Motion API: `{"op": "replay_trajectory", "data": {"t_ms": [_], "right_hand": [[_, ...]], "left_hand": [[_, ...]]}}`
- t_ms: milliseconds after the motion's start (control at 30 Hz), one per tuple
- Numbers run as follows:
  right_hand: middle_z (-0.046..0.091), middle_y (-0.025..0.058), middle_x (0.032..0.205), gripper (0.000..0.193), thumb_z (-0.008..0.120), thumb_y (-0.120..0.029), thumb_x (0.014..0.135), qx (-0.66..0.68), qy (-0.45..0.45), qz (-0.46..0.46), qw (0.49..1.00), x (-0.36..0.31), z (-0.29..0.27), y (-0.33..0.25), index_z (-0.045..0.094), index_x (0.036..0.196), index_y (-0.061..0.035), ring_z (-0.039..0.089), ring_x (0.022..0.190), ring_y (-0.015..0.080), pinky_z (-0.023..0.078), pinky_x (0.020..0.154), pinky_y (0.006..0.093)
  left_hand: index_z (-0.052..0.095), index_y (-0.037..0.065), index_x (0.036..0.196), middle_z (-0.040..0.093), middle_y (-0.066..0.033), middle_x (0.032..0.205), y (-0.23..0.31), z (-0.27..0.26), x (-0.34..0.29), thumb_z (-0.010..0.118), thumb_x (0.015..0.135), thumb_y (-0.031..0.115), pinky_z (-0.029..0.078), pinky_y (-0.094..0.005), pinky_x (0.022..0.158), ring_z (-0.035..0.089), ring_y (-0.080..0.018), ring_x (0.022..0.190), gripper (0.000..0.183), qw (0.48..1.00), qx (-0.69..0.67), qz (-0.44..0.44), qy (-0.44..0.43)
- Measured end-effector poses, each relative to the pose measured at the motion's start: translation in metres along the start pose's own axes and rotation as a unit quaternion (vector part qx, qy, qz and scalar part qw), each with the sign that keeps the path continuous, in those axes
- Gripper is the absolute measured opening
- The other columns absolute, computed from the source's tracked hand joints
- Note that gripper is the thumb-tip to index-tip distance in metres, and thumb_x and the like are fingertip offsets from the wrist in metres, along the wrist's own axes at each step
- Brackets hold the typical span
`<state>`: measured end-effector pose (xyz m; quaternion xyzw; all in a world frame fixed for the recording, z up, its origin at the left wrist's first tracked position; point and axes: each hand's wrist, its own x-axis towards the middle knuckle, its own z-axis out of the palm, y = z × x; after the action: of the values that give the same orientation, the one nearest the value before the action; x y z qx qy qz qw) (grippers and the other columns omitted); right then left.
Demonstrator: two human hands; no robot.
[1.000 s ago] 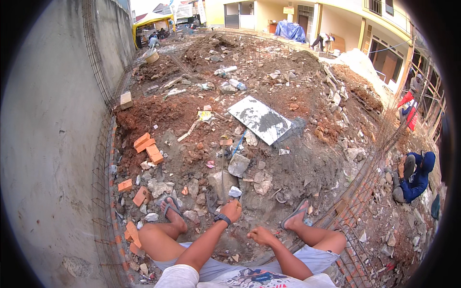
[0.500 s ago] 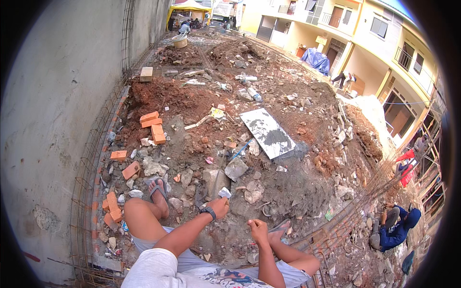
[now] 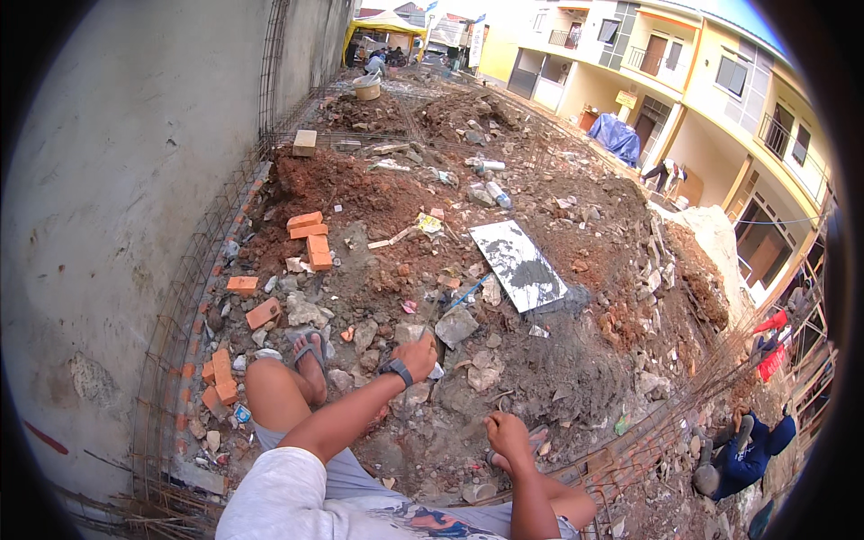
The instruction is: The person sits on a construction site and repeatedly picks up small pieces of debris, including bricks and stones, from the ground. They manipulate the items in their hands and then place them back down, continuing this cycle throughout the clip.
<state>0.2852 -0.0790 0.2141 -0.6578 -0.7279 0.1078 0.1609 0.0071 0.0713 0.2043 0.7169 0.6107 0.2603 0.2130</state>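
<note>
Left hand (image 3: 417, 355) was clenched on a thin rod (image 3: 430, 317) rising past its fingers; right hand (image 3: 506, 434) was fisted, contents unclear. Best kept rod steady, grip low.

I see a white short sleeve (image 3: 288, 490) on my left arm, a dark wristwatch (image 3: 396, 371), grey shorts (image 3: 360, 490) and sandals (image 3: 310, 346).

Bright daylight, soft shadows, fisheye-bent edges
</note>
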Motion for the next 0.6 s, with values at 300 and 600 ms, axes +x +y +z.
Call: {"op": "replay_trajectory", "data": {"t_ms": [300,600], "right_hand": [[0.071,0.0198,0.084,0.014,0.069,-0.018,0.097,0.105,0.346,-0.062,0.93,0.005,-0.09,-0.034,0.073,0.098,-0.0042,0.07,0.08,0.0397,0.053,0.071,0.0467],[0.064,0.0008,0.072,0.03,0.065,-0.025,0.104,0.711,-0.033,-0.108,0.694,-0.028,-0.089,-0.057,0.07,0.086,-0.0018,0.063,0.075,0.0184,0.05,0.07,0.0351]], "left_hand": [[0.052,0.003,0.115,0.071,-0.0221,0.087,0.061,-0.029,-0.009,0.056,0.103,0.037,0.051,-0.0553,0.078,0.069,-0.0448,0.087,0.037,0.985,-0.145,-0.046,-0.076],[0.057,0.01,0.115,0.073,-0.025,0.089,0.061,-0.064,0.041,0.055,0.098,0.03,0.053,-0.0599,0.079,0.07,-0.047,0.088,0.026,0.988,-0.086,0.058,0.118]]}}
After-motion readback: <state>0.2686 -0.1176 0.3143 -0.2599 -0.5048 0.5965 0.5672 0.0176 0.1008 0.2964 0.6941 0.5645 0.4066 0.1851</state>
